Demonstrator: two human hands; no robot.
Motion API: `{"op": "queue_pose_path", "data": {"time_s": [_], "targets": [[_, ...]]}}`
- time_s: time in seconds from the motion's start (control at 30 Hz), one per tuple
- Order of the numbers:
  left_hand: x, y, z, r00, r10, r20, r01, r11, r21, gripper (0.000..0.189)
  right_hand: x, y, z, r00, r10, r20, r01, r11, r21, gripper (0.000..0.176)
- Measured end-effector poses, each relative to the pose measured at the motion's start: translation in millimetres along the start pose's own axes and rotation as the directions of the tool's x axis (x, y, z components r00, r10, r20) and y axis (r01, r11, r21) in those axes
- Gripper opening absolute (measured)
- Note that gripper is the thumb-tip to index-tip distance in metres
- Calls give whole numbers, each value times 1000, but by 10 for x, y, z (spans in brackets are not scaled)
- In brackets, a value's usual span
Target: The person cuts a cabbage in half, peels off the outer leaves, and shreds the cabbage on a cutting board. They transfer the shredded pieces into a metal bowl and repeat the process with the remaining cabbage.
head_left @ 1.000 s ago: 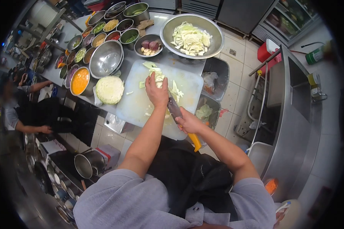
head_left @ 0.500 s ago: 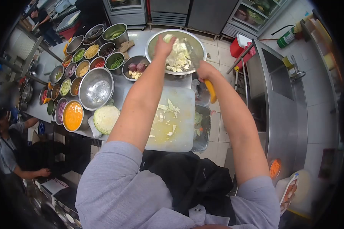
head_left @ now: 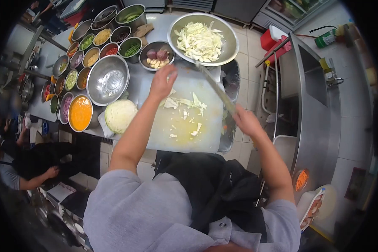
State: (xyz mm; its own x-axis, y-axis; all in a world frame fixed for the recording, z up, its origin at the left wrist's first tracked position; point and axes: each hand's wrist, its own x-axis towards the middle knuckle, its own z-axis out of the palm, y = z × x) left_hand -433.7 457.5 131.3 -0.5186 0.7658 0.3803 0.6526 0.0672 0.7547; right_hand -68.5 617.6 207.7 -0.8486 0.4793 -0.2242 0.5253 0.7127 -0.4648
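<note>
My right hand (head_left: 246,122) grips a large kitchen knife (head_left: 216,88), its blade slanting up and left over the cutting board's right side, the tip close to the bowl's rim. My left hand (head_left: 162,82) hovers above the board's upper left, fingers loosely curled and apart, with nothing visible in them. Shreds of cut cabbage (head_left: 197,103) lie scattered on the wet white cutting board (head_left: 155,136). Beyond it, a wide metal bowl (head_left: 231,42) holds a heap of sliced cabbage (head_left: 199,40). Left of my forearm sits a cut cabbage head (head_left: 121,116).
Several metal containers of chopped vegetables crowd the table's left, including one of orange liquid (head_left: 80,113). A perforated bowl (head_left: 108,80) and a bowl with garlic and purple onions (head_left: 157,54) stand nearby. A sink counter (head_left: 319,126) is at right; another person (head_left: 12,168) is at left.
Both hands have come back from the bowl toward me, over the board. The cabbage my left hand held is gone from it. The knife has moved from the bowl to above the board.
</note>
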Motion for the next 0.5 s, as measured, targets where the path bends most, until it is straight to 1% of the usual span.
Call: {"op": "queue_pose_path", "data": {"time_s": [0.03, 0.07, 0.1, 0.13, 0.17, 0.2, 0.23, 0.27, 0.3, 0.33, 0.37, 0.4, 0.43, 0.5], "targets": [[-373, -55, 33, 998, -57, 41, 53, 994, 91, 38, -154, 27, 106, 1000, -5, 12, 4, 1000, 9, 24], [-643, -59, 81, 997, -67, 43, 63, 993, 98, 38, -293, 45, 190, 995, 53, 86, -55, 998, 18, 23], [-885, -45, 132, 990, -129, 61, 107, 955, 278, 43, -398, 64, 260, 981, 107, 163, -112, 994, 20, 23], [-1024, -26, 162, 979, -192, 66, 143, 882, 450, 50, -470, 85, 323, 980, 97, 174, -103, 994, 24, 23], [-1077, -31, 208, 977, -203, 61, 153, 876, 458, 50, -525, 106, 378, 979, 132, 153, -135, 991, 9, 24], [-1087, -18, 273, 977, -208, 56, 154, 857, 492, 54, -549, 130, 418, 977, 169, 128, -169, 986, -7, 24], [-1072, 16, 332, 976, -212, 52, 154, 838, 523, 58, -555, 156, 447, 978, 161, 134, -162, 987, -5, 24], [-1027, 35, 383, 975, -218, 47, 161, 834, 527, 58, -565, 178, 476, 981, 169, 99, -170, 985, 4, 26], [-924, 66, 412, 975, -224, -2, 192, 829, 525, 58, -574, 197, 498, 983, 175, 63, -176, 984, 15, 28], [-817, 50, 440, 972, -229, -51, 221, 824, 521, 57, -564, 200, 498, 984, 168, 67, -169, 985, 16, 28], [-713, -44, 450, 968, -234, -86, 242, 798, 551, 56, -541, 205, 499, 983, 170, 72, -171, 985, 4, 32], [-623, -132, 429, 967, -239, -85, 245, 796, 553, 56, -542, 207, 499, 981, 178, 79, -178, 984, -6, 36], [-547, -211, 394, 966, -257, -40, 230, 774, 590, 55, -555, 218, 488, 980, 179, 85, -179, 984, -4, 36], [-497, -212, 308, 950, -305, 59, 195, 733, 652, 52, -566, 233, 445, 986, 134, 94, -124, 987, -104, 43]]}}
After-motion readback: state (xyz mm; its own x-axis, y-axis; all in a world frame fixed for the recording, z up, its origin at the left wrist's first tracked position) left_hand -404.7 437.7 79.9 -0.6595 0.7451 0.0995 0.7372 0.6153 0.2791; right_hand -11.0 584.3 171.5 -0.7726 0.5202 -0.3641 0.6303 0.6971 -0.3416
